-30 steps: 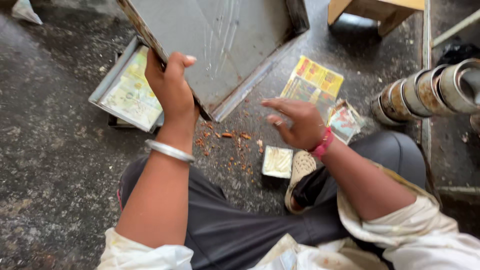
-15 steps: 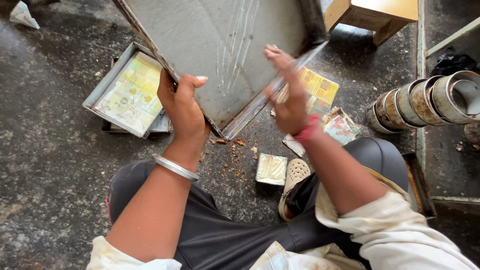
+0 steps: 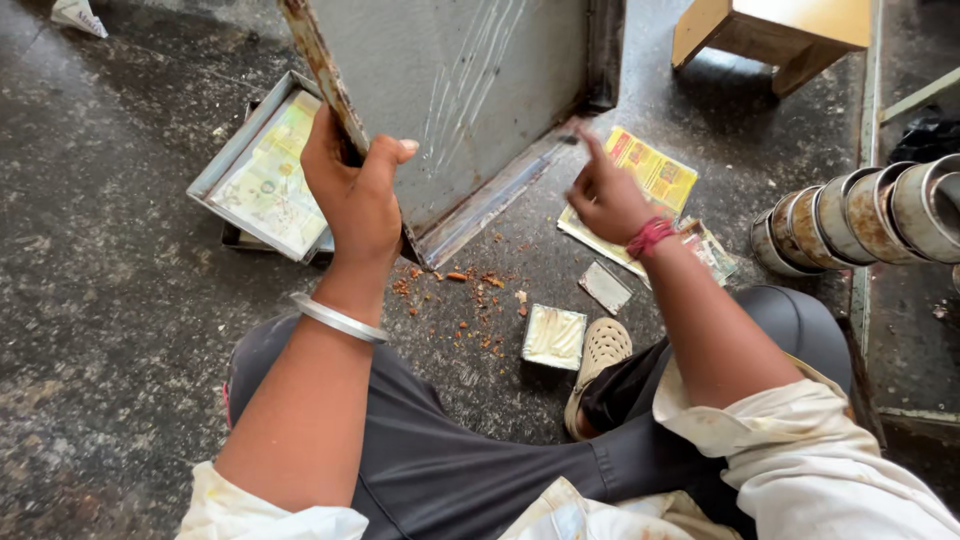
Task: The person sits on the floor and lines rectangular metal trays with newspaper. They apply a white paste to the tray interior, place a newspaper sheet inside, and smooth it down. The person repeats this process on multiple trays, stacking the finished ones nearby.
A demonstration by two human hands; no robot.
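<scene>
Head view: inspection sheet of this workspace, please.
Surface: dark speckled stone floor, orange crumbs scattered.
Job's things: large grey metal tray, tilted up on its lower edge.
Clutter: small cream-filled square tin; paper-lined flat tray; yellow printed sheets; row of round metal tins; wooden stool.
Grips: left hand clasps tray rim; right hand fingertip at tray corner.
Cables: nothing seen.
Surroundings: person seated cross-legged, beige sandal.

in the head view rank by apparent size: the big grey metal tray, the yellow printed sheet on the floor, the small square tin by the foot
1. big grey metal tray, tilted up and gripped by the left hand
2. yellow printed sheet, partly hidden by the right hand
3. small square tin, though not by much
</scene>
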